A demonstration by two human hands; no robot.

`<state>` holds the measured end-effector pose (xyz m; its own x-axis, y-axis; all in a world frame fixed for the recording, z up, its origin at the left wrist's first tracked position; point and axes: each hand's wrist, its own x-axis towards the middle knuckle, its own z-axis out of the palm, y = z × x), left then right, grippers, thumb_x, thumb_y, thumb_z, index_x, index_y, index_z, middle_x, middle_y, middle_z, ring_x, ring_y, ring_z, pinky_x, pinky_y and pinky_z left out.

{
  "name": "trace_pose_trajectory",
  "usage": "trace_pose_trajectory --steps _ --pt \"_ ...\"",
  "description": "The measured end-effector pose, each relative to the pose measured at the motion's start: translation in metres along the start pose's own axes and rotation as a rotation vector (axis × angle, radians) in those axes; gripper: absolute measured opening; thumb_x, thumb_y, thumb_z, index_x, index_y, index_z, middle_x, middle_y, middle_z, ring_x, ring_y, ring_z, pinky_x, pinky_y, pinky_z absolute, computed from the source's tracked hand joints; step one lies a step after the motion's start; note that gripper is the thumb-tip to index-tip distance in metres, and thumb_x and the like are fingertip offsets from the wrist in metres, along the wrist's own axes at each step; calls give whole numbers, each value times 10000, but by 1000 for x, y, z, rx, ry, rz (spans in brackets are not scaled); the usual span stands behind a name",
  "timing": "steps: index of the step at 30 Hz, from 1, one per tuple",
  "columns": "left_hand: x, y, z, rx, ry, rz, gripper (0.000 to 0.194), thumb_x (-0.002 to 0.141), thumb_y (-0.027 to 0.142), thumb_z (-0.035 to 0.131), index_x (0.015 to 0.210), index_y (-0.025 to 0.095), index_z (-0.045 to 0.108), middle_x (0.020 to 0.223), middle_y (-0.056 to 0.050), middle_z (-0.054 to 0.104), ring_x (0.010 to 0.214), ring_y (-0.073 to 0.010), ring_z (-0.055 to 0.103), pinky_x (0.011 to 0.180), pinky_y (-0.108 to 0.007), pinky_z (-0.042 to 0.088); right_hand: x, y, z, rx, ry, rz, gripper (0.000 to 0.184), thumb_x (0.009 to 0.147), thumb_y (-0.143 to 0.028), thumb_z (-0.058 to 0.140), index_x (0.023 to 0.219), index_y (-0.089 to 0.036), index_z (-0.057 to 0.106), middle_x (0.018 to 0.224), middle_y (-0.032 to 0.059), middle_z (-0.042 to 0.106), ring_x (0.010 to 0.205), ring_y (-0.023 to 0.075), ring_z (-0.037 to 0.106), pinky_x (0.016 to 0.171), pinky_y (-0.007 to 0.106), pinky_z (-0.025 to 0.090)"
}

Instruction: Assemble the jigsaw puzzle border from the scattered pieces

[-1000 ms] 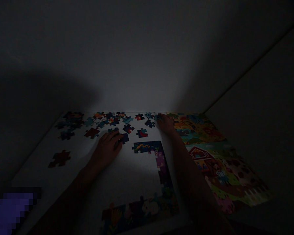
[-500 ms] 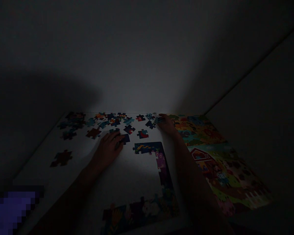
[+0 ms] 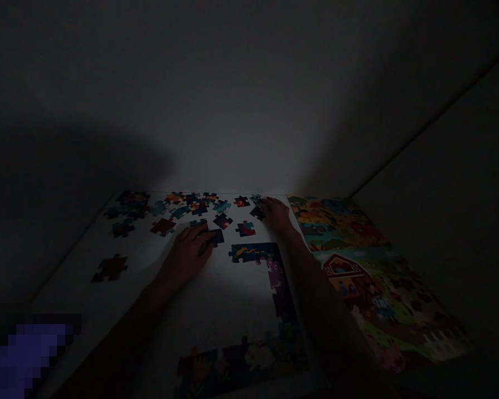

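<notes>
Beyond the forearm, my left hand [image 3: 190, 247] lies low over the white table, its fingers and thumb closed at the edge of a dark blue puzzle piece [image 3: 217, 237]. Farther off, my right hand [image 3: 275, 215] has its fingers stretched out and resting at a dark puzzle piece [image 3: 256, 213] and a teal one [image 3: 256, 198]. Between the hands sits a puzzle piece with a red shape [image 3: 245, 228]. Nearer to me is a partly joined puzzle border [image 3: 253, 252] running along the top, right and bottom, with a purple creature on its right side.
Several loose pieces [image 3: 178, 210] spread along the back of the table [image 3: 75, 288] by the wall. A lone brown piece [image 3: 110, 268] lies at left. Two finished picture puzzles, an animal scene [image 3: 336, 221] and a farm [image 3: 382, 305], cover the right side. A pixelated purple patch [image 3: 29, 354] is at lower left.
My right hand has shifted slightly left, from beside the teal piece onto the pieces. My left hand stays at the dark blue piece. The whole view has shifted slightly.
</notes>
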<state>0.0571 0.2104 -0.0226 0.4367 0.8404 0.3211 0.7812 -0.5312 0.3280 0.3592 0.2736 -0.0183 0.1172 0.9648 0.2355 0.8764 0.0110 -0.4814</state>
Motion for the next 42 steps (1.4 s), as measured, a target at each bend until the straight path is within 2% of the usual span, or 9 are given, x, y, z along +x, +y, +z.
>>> trace_pose_trajectory --steps 6,15,24,26,30,34,37,40,42 --pt "0 0 0 4 0 5 332 926 333 466 1163 242 680 1340 -85 613 1247 -286 550 1097 -523 414 -2 -7 -5 -80 25 43 218 923 -371 581 1002 -212 708 1107 99 704 1112 273 585 957 401 366" --pt "-1 1 -1 0 -15 3 343 930 332 460 1180 229 672 1356 -97 597 1259 -286 542 1116 -528 385 -7 -21 -2 -139 49 176 453 880 -523 616 1139 -153 637 1268 173 601 1203 341 501 999 459 331" --pt "0 4 -5 -11 -21 -7 342 933 334 460 1176 226 677 1359 -111 593 1267 -290 537 1123 -526 374 0 -24 2 -3 50 320 355 747 -410 737 1003 -188 632 1256 177 594 1227 368 484 1009 509 321" --pt "0 5 -5 -8 -25 -11 341 936 332 458 1180 228 673 1370 -109 587 1271 -289 533 1119 -524 378 1 -22 3 40 77 298 354 706 -370 747 984 -201 605 1195 156 624 1181 355 516 1002 514 322" --pt "0 6 -6 3 -25 -15 328 939 319 459 1185 242 662 1367 -85 592 1282 -276 525 1128 -524 366 2 -23 1 156 91 178 298 708 -319 683 952 -223 541 952 39 670 974 266 607 996 495 323" --pt "-1 7 -6 -13 -34 -16 326 941 308 469 1193 227 659 1377 -93 579 1298 -273 512 1145 -517 347 2 -28 -4 426 19 101 162 750 -334 572 850 -227 504 818 15 633 798 202 594 808 360 435" --pt "-1 7 -5 -15 -33 -33 330 943 309 474 1211 234 651 1404 -96 555 1318 -277 495 1156 -522 331 4 -32 -7 605 -6 42 185 722 -373 592 784 -229 493 756 3 597 755 181 563 722 310 453" --pt "-1 7 -5 -17 -36 -42 341 950 312 472 1246 237 626 1405 -96 550 1324 -273 487 1159 -520 328 2 -37 -11 734 -98 19 245 682 -398 653 776 -215 518 748 -10 582 736 157 550 714 296 459" --pt "-1 8 -6 -32 -33 -49 348 955 320 479 1267 233 607 1411 -94 543 1325 -269 484 1156 -504 336 -1 -43 -15 779 -250 15 265 673 -401 687 782 -203 548 744 -15 584 699 140 538 680 283 460"
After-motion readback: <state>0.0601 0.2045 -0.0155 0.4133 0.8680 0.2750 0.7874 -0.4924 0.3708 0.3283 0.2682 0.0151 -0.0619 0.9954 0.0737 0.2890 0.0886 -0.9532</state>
